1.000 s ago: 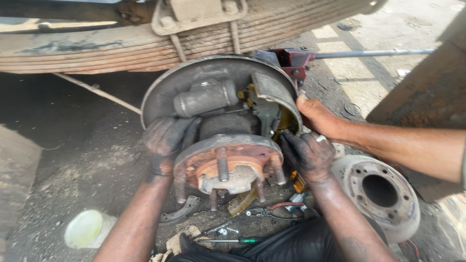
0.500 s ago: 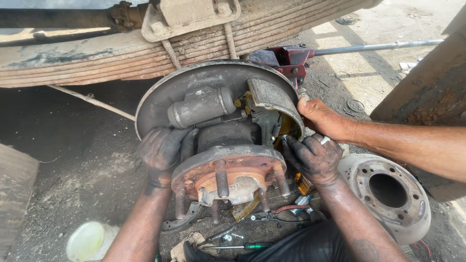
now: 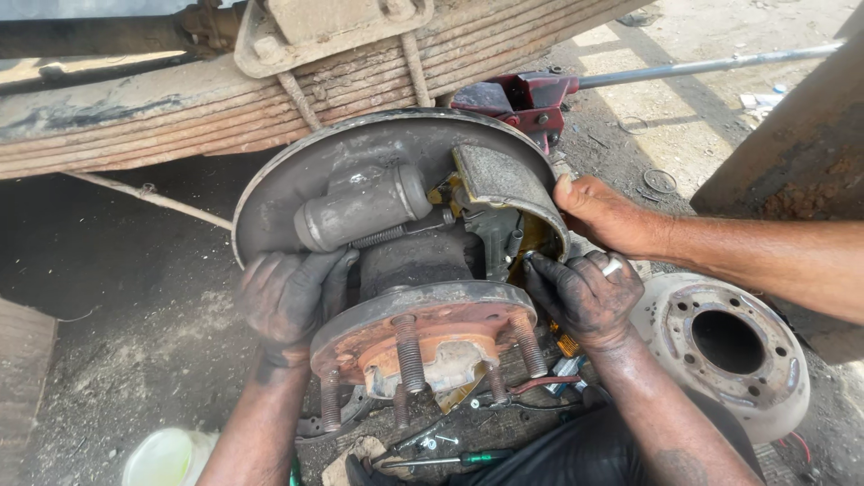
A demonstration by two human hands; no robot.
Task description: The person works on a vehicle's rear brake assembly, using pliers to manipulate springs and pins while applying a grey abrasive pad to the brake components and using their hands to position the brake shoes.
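Gritty ground below; left hand (image 3: 292, 297) fingers curl behind the hub (image 3: 423, 328), tips hidden; right hand (image 3: 587, 297) pinches the brake shoe (image 3: 504, 184).

A removed brake drum (image 3: 727, 346) lies right of the grip, a red floor jack (image 3: 526, 99) beyond it, leaf springs (image 3: 225, 99) overhead, a pale bowl (image 3: 166, 457) and screwdriver (image 3: 450, 460) nearer the wearer.

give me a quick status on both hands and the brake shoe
Left hand gripping behind the wheel hub, bare. Right hand fingers on the brake shoe lower edge. Another person's hand presses the shoe's outer side. Brake drum lies off, on ground.
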